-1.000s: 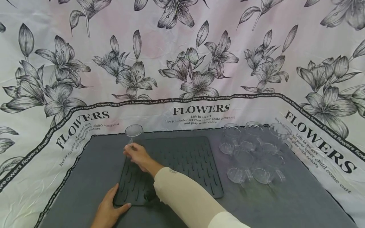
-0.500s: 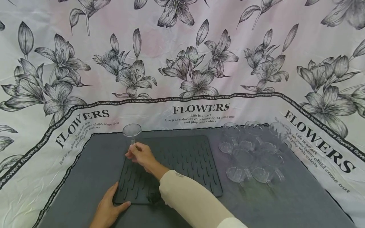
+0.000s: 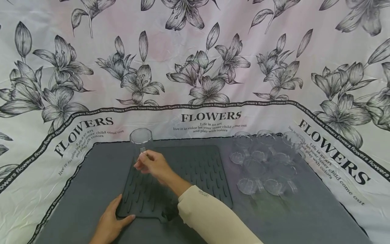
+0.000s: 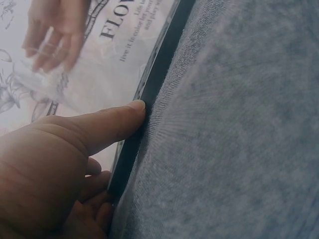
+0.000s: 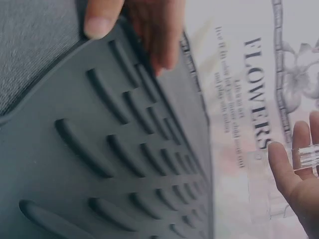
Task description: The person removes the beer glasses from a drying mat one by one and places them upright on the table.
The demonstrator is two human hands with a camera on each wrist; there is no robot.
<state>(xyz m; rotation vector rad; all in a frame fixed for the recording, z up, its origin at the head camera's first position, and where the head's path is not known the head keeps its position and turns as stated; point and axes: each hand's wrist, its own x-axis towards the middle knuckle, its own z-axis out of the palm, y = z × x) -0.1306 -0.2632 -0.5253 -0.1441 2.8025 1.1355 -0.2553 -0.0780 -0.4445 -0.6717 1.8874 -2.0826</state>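
Note:
My right hand (image 3: 152, 164) pinches the handle of a clear mug (image 3: 141, 136) at the far left corner of a dark ridged drying mat (image 3: 182, 173). Whether the mug's base touches the mat cannot be made out. In the right wrist view, fingertips hold the see-through handle (image 5: 306, 157), while the mug's body is faint. My left hand (image 3: 111, 218) rests at the mat's near left corner. Its thumb presses the front edge in the left wrist view, and the fingers lie along the left side.
Several clear mugs (image 3: 254, 169) stand close together right of the mat on the grey table cover (image 3: 76, 189). A blurred dark patch (image 3: 169, 212) shows at the mat's front edge. Behind hangs a white flower-print cloth (image 3: 170, 67).
The right hand and mug have shifted slightly right relative to the mat, and the mug's handle now shows more plainly. The left hand stays at the corner. The head view has drifted a little.

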